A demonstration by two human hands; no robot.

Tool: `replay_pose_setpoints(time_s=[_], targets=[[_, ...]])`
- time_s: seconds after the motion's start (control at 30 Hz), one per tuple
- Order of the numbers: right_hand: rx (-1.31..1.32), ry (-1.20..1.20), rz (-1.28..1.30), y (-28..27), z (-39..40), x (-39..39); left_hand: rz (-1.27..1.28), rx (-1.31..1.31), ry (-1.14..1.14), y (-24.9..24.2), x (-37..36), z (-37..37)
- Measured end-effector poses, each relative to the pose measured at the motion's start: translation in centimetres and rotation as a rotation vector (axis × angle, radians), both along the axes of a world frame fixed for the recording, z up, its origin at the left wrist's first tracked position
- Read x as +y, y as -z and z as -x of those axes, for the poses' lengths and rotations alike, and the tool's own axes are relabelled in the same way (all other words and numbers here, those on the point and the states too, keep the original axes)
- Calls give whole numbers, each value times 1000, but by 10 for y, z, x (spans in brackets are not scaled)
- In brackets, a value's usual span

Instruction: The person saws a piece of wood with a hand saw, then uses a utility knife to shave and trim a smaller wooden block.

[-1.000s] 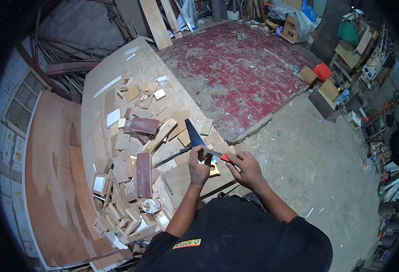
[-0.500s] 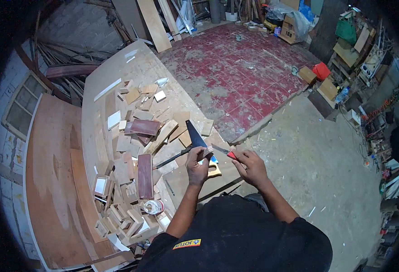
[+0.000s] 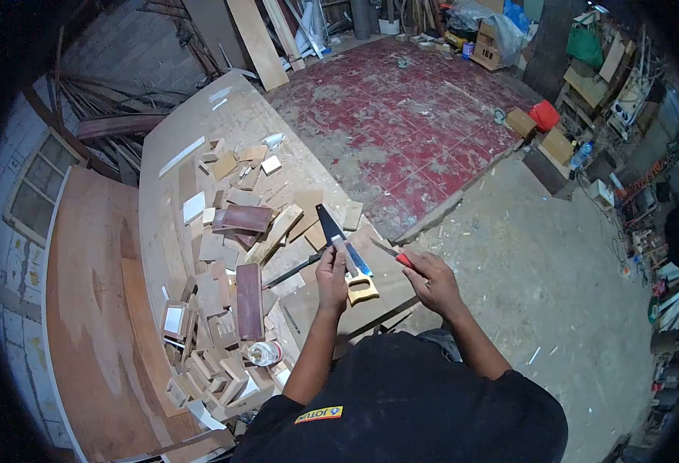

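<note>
My left hand point(image 3: 333, 284) is closed on a small pale wood piece point(image 3: 344, 253), pinched at the fingertips above the bench. In my right hand point(image 3: 434, 287) is a red-handled knife point(image 3: 405, 260), its narrow blade pointing up and left. A gap separates the blade tip from the wood piece. Beneath my left hand lies a handsaw point(image 3: 362, 290) with a dark blade and a pale wooden handle, partly covered by the fingers and the piece. Left of that hand, a dark bar-like tool point(image 3: 293, 270) rests on the bench.
Wood offcuts, small box frames and a sanding-block-like reddish piece point(image 3: 249, 302) crowd the workbench point(image 3: 173, 131). A white tub point(image 3: 264, 354) stands near its front. A pencil-like stick point(image 3: 290, 319) lies nearby. Red tiled floor point(image 3: 401, 139) stretches beyond, with stacked boxes and timber along the walls.
The knife has drawn away from the wood piece, slightly right and down. My left hand has turned the piece so that its long side shows, uncovering more of the saw.
</note>
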State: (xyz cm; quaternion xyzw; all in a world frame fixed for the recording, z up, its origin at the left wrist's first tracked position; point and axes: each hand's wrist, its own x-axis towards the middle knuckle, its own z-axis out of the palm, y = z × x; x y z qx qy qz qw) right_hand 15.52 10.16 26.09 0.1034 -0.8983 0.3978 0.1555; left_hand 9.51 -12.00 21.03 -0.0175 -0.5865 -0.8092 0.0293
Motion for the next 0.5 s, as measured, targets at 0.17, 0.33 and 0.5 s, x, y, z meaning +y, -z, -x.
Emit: replay_pose_setpoints(time_s=[0.17, 0.33, 0.5], targets=[[-171, 47, 235, 2, -4, -4, -406, -99, 75, 3, 0, 0], [-109, 33, 259, 10, -3, -8, -419, -123, 65, 2, 4, -1], [-172, 18, 292, 17, -4, -13, -441, -203, -11, 5, 14, -5]])
